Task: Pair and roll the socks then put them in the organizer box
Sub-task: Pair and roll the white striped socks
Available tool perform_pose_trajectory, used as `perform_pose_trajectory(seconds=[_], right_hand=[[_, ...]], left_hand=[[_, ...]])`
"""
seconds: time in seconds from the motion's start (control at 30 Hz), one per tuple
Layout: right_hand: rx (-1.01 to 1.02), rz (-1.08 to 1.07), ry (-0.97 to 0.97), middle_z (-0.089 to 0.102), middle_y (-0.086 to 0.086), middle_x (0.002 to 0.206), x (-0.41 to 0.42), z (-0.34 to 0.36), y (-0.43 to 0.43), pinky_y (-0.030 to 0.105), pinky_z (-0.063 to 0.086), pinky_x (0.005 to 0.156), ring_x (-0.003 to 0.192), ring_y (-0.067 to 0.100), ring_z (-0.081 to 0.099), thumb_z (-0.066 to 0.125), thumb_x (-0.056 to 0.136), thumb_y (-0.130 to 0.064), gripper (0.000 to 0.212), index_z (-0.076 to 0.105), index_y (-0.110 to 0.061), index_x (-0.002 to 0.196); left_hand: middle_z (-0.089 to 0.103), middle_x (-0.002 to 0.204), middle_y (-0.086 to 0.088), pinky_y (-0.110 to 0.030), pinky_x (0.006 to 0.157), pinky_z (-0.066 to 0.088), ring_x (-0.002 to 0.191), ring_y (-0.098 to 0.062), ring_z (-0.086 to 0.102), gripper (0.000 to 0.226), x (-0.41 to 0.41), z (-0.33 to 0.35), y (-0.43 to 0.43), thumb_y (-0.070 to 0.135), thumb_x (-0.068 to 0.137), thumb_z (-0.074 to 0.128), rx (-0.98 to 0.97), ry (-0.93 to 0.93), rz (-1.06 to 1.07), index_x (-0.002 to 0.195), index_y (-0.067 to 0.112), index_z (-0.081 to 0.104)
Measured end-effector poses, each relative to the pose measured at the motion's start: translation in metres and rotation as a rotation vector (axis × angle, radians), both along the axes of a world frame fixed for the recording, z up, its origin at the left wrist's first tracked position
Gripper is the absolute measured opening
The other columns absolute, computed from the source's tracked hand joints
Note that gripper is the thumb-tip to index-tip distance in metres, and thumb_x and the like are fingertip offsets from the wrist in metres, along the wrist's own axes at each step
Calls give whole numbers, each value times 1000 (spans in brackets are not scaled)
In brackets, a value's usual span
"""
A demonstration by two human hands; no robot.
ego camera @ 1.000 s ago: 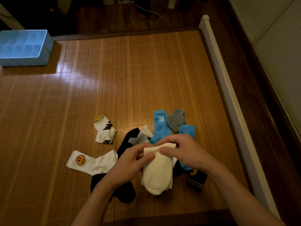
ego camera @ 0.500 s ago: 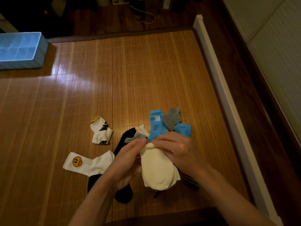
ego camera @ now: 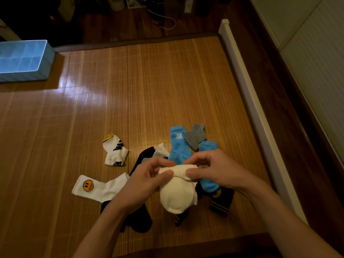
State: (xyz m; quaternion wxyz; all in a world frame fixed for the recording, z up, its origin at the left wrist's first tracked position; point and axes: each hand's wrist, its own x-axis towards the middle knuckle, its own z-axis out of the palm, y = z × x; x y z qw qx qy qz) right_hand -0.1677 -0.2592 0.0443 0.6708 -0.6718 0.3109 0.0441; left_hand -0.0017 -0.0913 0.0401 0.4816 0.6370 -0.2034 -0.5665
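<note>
A cream sock pair (ego camera: 176,194) lies stacked over the sock pile, its far end curled into a small roll. My left hand (ego camera: 147,177) pinches the roll's left side and my right hand (ego camera: 210,168) pinches its right side. Around it lie blue socks (ego camera: 178,144), a grey sock (ego camera: 195,136), black socks (ego camera: 137,218), a white sock with a yellow smiley (ego camera: 96,187), a white sock with black marks (ego camera: 114,150) and a dark sock with yellow stripes (ego camera: 220,203). The light blue organizer box (ego camera: 22,60) with divided cells stands at the far left.
Everything rests on a bamboo mat (ego camera: 149,90). A white rail (ego camera: 249,101) runs along the mat's right edge, with a wall beyond it. Cables (ego camera: 163,19) lie on the dark floor past the mat's far edge.
The cream pair's far end has been folded over and rolled toward me, so the visible length is shorter. Both hands have stayed on it.
</note>
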Motion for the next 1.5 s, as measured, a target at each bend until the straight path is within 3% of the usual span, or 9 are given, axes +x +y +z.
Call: perform_pose_trajectory(seconds=[0.17,0.27,0.5,0.67,0.77,0.87,1.07,1.3,1.5], right_hand=[[-189,89,56,74,-3,97,1,-1,6,27,57,78,91,14,69,79,85,-26,24,75,-26,108],[-356,74,0,69,-17,93,0,-5,13,14,48,72,88,1,65,76,87,-27,17,73,-31,104],[-659,85,-171,55,-22,90,-6,-21,35,15,41,72,84,3,56,69,93,-21,15,68,-24,108],[-869,181,-288,63,-5,101,-11,-20,37,32,52,79,92,9,59,64,97,-19,17,66,-13,113],[-963,194,-323,67,0,105,-14,-19,37,34,53,83,97,14,63,66,97,-15,18,67,-9,114],[-964,161,-345,68,2,106,-16,-20,36,35,54,83,99,15,65,69,95,-10,19,68,-7,113],[-905,155,-323,67,2,104,-19,-18,36,36,55,79,97,16,65,64,96,-12,17,66,-6,112],[-869,143,-284,66,2,101,-24,-16,36,39,55,77,95,20,65,67,95,-13,17,67,-7,111],[-979,185,-226,64,3,97,-23,-13,40,36,55,73,88,18,62,71,91,-8,17,68,-6,107]], left_hand=[[76,107,-8,-33,78,62,99,-24,74,20,-3,2,0,8,96,65,14,-11,13,116,7,67],[76,111,-14,-37,82,63,103,-28,74,27,-3,1,-2,7,96,65,68,133,56,122,11,66],[73,122,-16,-42,92,60,113,-27,71,34,7,-1,-4,31,99,59,189,371,-41,122,10,73],[67,130,-24,-59,112,44,128,-40,60,41,15,-2,-7,21,89,69,214,337,-126,126,4,69],[69,129,-21,-46,106,53,121,-32,66,42,16,-1,-10,19,86,71,216,361,-123,124,1,70],[71,126,-18,-32,95,59,113,-23,70,41,16,-1,-11,21,86,68,190,431,-99,122,0,71],[72,125,-16,-29,91,60,114,-24,71,44,14,-2,-6,5,83,73,145,424,-113,127,5,68],[74,122,-13,-46,106,50,121,-31,67,34,10,-6,-3,-1,95,63,146,155,-150,127,8,67],[73,124,-13,-43,92,58,114,-27,70,36,1,-6,0,0,98,49,144,245,-82,125,10,70]])
